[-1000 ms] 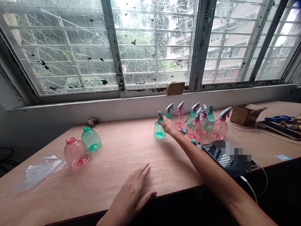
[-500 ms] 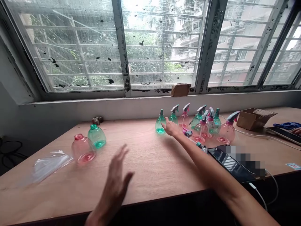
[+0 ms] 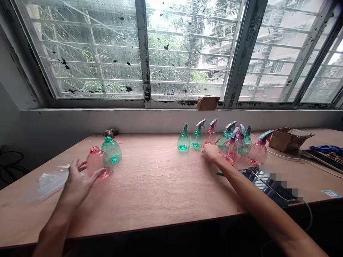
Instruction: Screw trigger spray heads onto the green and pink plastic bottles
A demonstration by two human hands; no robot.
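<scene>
My left hand is open, thumb and fingers spread around the near side of a pink bottle with a bare threaded neck. Whether the skin touches the bottle I cannot tell. Just behind it stands a green bottle, likewise without a spray top. My right hand is low over the wood with its fingers bent together; what they hold is hidden. Close by are a green spray bottle, another green spray bottle and a pink spray bottle.
Several more spray bottles cluster right of my right hand, including a large pink spray bottle. A black tablet, a cardboard box and a white cable are farther right. A plastic bag lies left on the wooden table.
My left hand has moved left and forward to the pink bottle. My right hand has shifted right and down, over where a pink-and-grey spray head lay.
</scene>
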